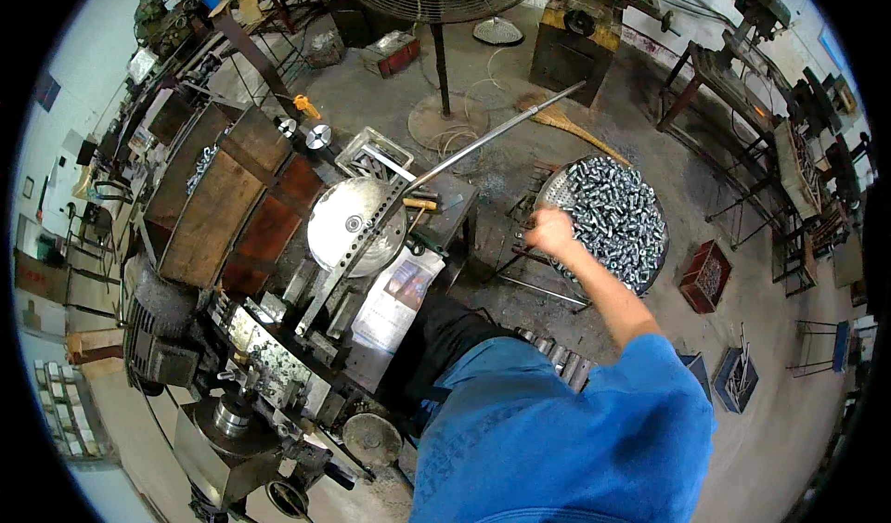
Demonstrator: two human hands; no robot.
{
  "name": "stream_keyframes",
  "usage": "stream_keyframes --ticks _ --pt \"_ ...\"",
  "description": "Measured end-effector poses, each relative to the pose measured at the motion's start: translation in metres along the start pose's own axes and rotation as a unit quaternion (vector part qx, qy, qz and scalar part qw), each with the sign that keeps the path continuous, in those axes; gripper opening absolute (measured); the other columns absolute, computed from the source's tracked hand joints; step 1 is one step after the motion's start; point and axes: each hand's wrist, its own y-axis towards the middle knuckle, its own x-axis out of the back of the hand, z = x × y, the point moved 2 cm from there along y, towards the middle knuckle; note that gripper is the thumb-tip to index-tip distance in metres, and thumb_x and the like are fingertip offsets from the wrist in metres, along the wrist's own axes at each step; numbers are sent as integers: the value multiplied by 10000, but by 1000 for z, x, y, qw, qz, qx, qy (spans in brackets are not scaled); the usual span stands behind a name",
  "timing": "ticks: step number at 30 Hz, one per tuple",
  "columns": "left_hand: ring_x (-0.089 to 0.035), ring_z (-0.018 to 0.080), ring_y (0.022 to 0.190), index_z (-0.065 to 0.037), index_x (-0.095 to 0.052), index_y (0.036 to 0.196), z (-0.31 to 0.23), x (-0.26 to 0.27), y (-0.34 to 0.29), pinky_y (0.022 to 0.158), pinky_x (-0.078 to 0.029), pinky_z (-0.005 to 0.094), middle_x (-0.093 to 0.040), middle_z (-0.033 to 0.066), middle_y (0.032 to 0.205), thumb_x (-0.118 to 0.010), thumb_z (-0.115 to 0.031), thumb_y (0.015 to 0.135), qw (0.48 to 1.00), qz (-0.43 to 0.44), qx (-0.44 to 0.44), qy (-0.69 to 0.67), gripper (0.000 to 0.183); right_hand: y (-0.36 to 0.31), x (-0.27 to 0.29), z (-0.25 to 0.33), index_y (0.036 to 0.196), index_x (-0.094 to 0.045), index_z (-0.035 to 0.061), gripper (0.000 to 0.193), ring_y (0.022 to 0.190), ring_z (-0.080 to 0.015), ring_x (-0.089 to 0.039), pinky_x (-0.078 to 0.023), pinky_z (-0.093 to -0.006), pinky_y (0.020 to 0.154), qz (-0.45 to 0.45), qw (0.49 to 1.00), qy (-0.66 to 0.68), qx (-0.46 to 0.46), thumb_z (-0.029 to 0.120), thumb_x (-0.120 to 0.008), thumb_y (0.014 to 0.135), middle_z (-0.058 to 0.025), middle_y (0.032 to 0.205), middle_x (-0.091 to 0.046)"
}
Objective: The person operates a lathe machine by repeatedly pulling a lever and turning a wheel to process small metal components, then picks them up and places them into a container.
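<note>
metal parts (617, 221), small and silvery, fill a round perforated tray (555, 192) at right of centre in the frame, on a dark stand. right hand (549, 232) reaches to the tray's left edge, fingers curled over the parts; whether it pinches one cannot be told. left hand not in view. blue sleeve (631, 374) at lower centre. lathe (269, 272) at left, long steel lever (492, 133) angled above it.
</note>
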Motion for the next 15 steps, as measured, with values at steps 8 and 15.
stream_keyframes --ticks 8,15 --pt "-395 125 525 -18 -569 1017 -10 -7 -4 517 -408 333 -479 51 621 -639 -189 831 1000 -18 21 13 261 60 -35 -83 1023 -631 47 379 1109 -282 -509 -411 -346 934 99 976 -188 -36 280 -524 744 -180 1209 -519" --pt "-398 120 533 -20 -569 1018 -49 -46 -22 515 -398 332 -486 49 634 -633 -197 835 996 6 -67 52 263 87 -41 -98 1054 -621 59 426 1070 -224 -552 -432 -335 908 146 970 -194 -30 322 -548 726 -131 1155 -574"
